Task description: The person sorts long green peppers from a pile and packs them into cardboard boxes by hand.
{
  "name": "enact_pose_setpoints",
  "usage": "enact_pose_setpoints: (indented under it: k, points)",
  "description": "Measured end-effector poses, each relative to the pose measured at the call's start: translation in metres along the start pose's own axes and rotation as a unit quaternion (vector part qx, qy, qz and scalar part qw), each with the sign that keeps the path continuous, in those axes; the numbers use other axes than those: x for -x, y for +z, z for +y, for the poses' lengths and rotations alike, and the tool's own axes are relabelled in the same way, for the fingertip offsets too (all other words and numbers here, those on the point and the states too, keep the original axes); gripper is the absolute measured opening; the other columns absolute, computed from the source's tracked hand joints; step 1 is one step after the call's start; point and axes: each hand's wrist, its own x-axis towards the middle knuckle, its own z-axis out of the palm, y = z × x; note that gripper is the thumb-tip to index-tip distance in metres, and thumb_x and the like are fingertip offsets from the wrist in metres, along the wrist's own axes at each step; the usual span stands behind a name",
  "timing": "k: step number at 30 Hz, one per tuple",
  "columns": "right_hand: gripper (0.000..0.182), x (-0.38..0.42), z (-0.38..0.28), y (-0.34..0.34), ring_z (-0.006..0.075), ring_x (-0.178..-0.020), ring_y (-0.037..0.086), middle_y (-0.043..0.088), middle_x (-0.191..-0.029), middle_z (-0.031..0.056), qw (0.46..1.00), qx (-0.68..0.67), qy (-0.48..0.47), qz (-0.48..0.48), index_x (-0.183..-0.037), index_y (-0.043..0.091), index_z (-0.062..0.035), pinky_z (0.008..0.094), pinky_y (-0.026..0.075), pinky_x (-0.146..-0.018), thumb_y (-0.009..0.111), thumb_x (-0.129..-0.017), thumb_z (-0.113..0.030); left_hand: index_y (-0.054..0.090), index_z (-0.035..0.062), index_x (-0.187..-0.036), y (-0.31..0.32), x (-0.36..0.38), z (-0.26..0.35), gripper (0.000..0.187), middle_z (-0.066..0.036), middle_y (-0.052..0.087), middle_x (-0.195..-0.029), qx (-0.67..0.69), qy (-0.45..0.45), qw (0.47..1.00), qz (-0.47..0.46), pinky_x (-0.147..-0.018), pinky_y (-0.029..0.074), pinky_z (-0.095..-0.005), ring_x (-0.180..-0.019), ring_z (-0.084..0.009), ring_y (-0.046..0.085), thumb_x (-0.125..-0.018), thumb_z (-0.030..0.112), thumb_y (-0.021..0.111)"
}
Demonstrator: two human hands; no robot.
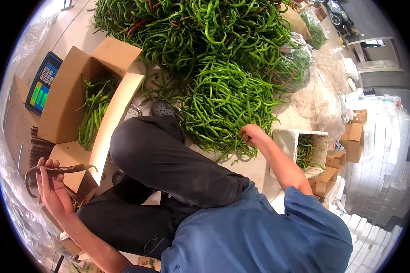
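At the lower left, my left hand holds a long, dark, shrivelled pepper between its fingers, beside the open cardboard box. My right hand is at the lower right edge of the bright green pepper pile, its fingers curled in; what they hold, if anything, is too small to tell. Behind that pile rises a larger heap of green peppers with a few red ones in it. Green peppers lie inside the cardboard box.
A scale with a lit display stands behind the box at the left. To the right is a white foam box with thin peppers inside. Clear bags of peppers lie beyond it, near small cartons. My bent legs are between my hands.
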Motion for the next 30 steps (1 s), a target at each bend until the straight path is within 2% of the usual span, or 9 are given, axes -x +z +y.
enact_pose_setpoints:
  k: [4,7,8,11,14,17,19,24,30]
  points:
    - [0.015,0.028,0.029,-0.012,0.0156,-0.042,0.046,0.05,-0.053,0.0076,0.985,0.09,-0.145,-0.032,-0.063,0.06,0.0002,0.0347,0.03,-0.038,0.063,-0.077,-0.006,0.052,0.0005,-0.135,-0.006,-0.004,-0.001,0.035,-0.01,0.063,-0.118,0.01,-0.003,1.0,-0.006,-0.075,0.047,-0.0242,-0.105,-0.0168,0.061,-0.104,0.018,0.051]
    - [0.023,0.045,0.043,-0.077,0.0361,-0.071,0.067,0.067,-0.075,0.0245,0.858,0.373,-0.282,0.21,-0.078,0.07,0.0021,0.0451,0.053,-0.071,0.065,-0.072,-0.019,0.049,0.0014,-0.139,-0.016,-0.006,0.003,0.038,-0.01,0.062,-0.124,0.02,0.004,1.0,0.002,-0.08,0.047,-0.024,-0.114,-0.0179,0.06,-0.105,0.018,0.05]
    - [0.017,0.04,0.06,-0.111,0.0259,-0.052,0.062,0.062,-0.061,0.0177,0.806,0.36,-0.369,0.292,-0.07,0.063,0.0027,0.0417,0.051,-0.055,0.063,-0.074,-0.013,0.048,0.0013,-0.14,-0.019,-0.006,0.005,0.039,-0.01,0.06,-0.127,0.033,0.004,0.999,0.011,-0.085,0.048,-0.0251,-0.117,-0.0191,0.058,-0.105,0.019,0.05]
    - [0.019,0.029,0.103,-0.241,0.0428,-0.085,0.067,0.067,-0.083,0.0276,0.818,0.282,-0.208,0.456,-0.082,0.068,0.0038,0.0493,0.052,-0.078,0.06,-0.073,-0.011,0.044,-0.0006,-0.142,-0.04,-0.009,0.009,0.041,-0.013,0.055,-0.136,0.079,-0.003,0.997,0.011,-0.101,0.048,-0.029,-0.13,-0.0235,0.05,-0.106,0.018,0.047]
    - [0.023,0.054,0.151,-0.3,0.0464,-0.093,0.064,0.067,-0.093,0.0281,0.718,0.372,-0.127,0.575,-0.09,0.068,0.0011,0.0507,0.051,-0.081,0.06,-0.08,-0.017,0.044,-0.0013,-0.141,-0.048,-0.008,0.013,0.04,-0.015,0.057,-0.132,0.098,0.01,0.995,-0.007,-0.101,0.047,-0.0314,-0.128,-0.0242,0.053,-0.105,0.018,0.048]
    - [0.027,0.04,0.187,-0.334,0.0456,-0.091,0.065,0.067,-0.09,0.0279,0.723,0.423,-0.142,0.528,-0.088,0.067,0.0029,0.0513,0.051,-0.081,0.06,-0.083,-0.023,0.04,-0.0083,-0.14,-0.061,-0.007,0.01,0.041,-0.021,0.052,-0.138,0.067,0.035,0.997,-0.009,-0.111,0.042,-0.0398,-0.13,-0.0295,0.05,-0.105,0.013,0.046]
    - [0.039,0.022,0.175,-0.291,0.0434,-0.079,0.067,0.068,-0.078,0.0262,0.836,0.287,-0.148,0.444,-0.07,0.067,0.0027,0.0512,0.05,-0.075,0.062,-0.087,-0.033,0.042,-0.0097,-0.138,-0.087,-0.005,0.015,0.041,-0.022,0.053,-0.137,0.11,0.063,0.989,-0.07,-0.111,0.041,-0.0403,-0.131,-0.0313,0.049,-0.103,0.01,0.049]
    - [0.021,-0.012,0.126,-0.134,0.0221,-0.052,0.064,0.065,-0.065,0.0141,0.921,0.282,-0.148,0.223,-0.087,0.067,0.0031,0.0368,0.05,-0.049,0.065,-0.087,-0.018,0.048,0.0017,-0.135,-0.162,0.009,0.046,0.035,-0.013,0.058,-0.133,0.168,0.069,0.971,0.157,-0.095,0.051,-0.0364,-0.125,-0.0274,0.054,-0.103,0.013,0.051]
    - [0.027,0.036,0.073,0.01,0.0172,-0.069,0.064,0.068,-0.078,0.0115,0.889,0.356,-0.284,-0.052,-0.098,0.067,0.0069,0.0314,0.052,-0.063,0.064,-0.088,-0.018,0.048,0.0025,-0.127,-0.293,0.034,0.015,0.026,-0.015,0.058,-0.134,0.185,0.003,0.954,0.234,-0.099,0.05,-0.0397,-0.125,-0.0309,0.056,-0.103,0.012,0.048]
